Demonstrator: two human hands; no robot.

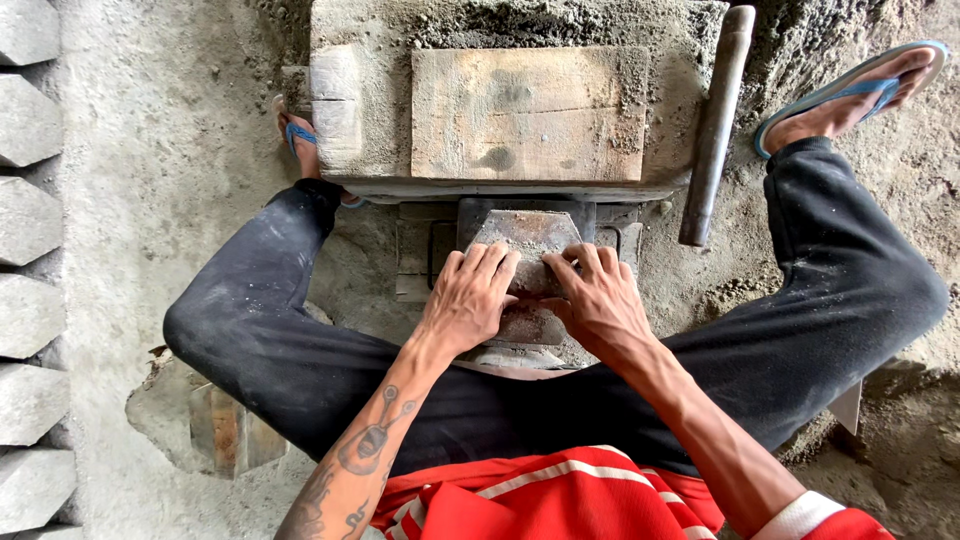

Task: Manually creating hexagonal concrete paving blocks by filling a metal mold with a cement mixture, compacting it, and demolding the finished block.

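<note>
Head view looks straight down on a seated person's lap, where both hands lie side by side on a grey hexagonal block (528,238) sitting in a dark metal mould (520,215) between the knees. Left hand (468,300) is flat, fingers spread, pressing on the block's near left part; right hand (598,298) is likewise flat and spread on its near right part, fingertips almost meeting the left's. Neither hand grips anything. Just beyond the mould stands a grey, cement-caked table (380,160) carrying a bare wooden board (528,112), with a dark metal handle (715,125) leaning along its right edge. Ground is dusty grey concrete and loose sand. Along the left edge runs a row of finished grey blocks (28,220).
</note>
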